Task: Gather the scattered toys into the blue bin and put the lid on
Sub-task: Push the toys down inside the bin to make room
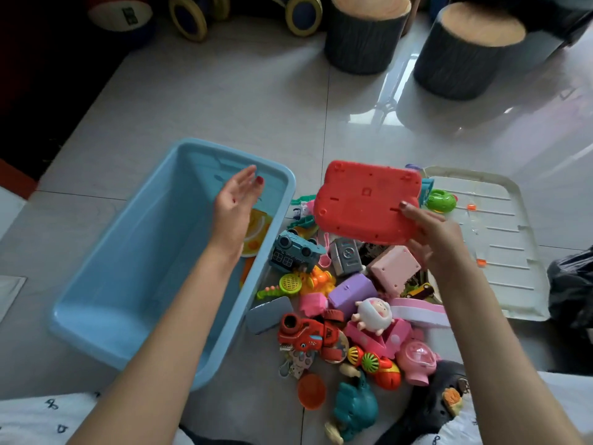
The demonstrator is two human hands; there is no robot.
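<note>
The blue bin (96, 300) stands on the floor at left, with an orange-and-yellow toy (256, 232) lying inside near its right wall. Over the bin's far end my left hand (237, 200) hovers open, palm up, holding nothing. My right hand (430, 232) grips the lower right edge of a flat red toy (365, 200), raised above the heap of toys (346, 303) to the right of the bin. The heap has a red dinosaur truck (305, 335), a purple block (349, 289), a pink block (393, 268) and a teal toy (354, 409). The white lid (500, 252) lies flat beyond the heap, at right.
Two dark stump-shaped stools (362, 36) (462, 56) stand at the back on the tiled floor. Wheeled toys (301, 14) and a ball (120, 12) sit along the far edge. A black bag (571, 284) lies at the right edge. A black shoe (439, 403) is near my knee.
</note>
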